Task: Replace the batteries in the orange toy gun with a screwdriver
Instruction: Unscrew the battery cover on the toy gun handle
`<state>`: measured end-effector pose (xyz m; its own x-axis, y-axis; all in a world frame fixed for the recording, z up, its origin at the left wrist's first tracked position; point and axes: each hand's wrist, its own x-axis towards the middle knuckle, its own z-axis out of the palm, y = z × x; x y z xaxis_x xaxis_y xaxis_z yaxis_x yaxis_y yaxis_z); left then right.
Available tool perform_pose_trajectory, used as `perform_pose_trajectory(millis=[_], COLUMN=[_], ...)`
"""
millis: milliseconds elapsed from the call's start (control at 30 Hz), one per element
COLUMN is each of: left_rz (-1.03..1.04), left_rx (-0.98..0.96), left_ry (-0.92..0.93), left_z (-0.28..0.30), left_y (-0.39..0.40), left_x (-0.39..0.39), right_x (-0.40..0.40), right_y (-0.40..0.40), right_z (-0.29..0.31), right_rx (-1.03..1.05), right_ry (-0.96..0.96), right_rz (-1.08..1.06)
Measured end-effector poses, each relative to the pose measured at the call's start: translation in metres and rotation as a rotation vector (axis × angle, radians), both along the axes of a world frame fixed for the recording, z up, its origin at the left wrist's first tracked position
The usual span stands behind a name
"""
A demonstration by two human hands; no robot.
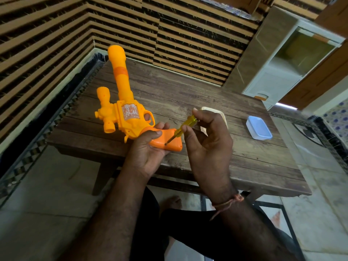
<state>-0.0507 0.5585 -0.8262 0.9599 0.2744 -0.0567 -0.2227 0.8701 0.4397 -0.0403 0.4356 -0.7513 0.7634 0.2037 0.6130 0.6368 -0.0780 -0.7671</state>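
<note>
Left hand (148, 147): yours, centre of frame, fingers and thumb curled round the grip of the toy gun (122, 110), thumb lying across the top of the grip.
Right hand (209, 140): just right of centre, your thumb and fingertips pinch the screwdriver (185, 127) by its handle; the other fingers are loosely curled.
Toy gun: orange plastic, held over the near left part of the worktop (235, 157). Barrel points to the upper left of the frame, a scope sits on its left side, the grip points toward the lower right.
Screwdriver: clear yellow handle, thin metal shaft. It tilts down and left, and the tip meets the flat face of the grip near its lower left edge. You can't tell from here whether the tip sits in a screw head.
Worktop: dark wood planks, low, filling the middle of the frame.
Tray (224, 117): pale, shallow, mostly hidden behind your right hand.
Box (259, 127): small, clear with a blue lid, on the worktop at right of centre, well apart from the gun.
Wrist: a reddish thread is tied round your right wrist.
Cabinet (278, 59): white and grey plastic, upper right of the frame, beyond the worktop.
</note>
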Motion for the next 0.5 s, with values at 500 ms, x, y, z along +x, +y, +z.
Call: perform_pose_trajectory(millis=[500], left_rz=[-0.002], left_rx=[-0.018], left_ry=[0.006], left_z=[-0.0011], left_y=[0.0003], left_x=[-0.0001], right_x=[0.0041], right_y=[0.0002], right_z=[0.0026], right_rx=[-0.036], right_ry=[0.017], right_rz=[-0.054])
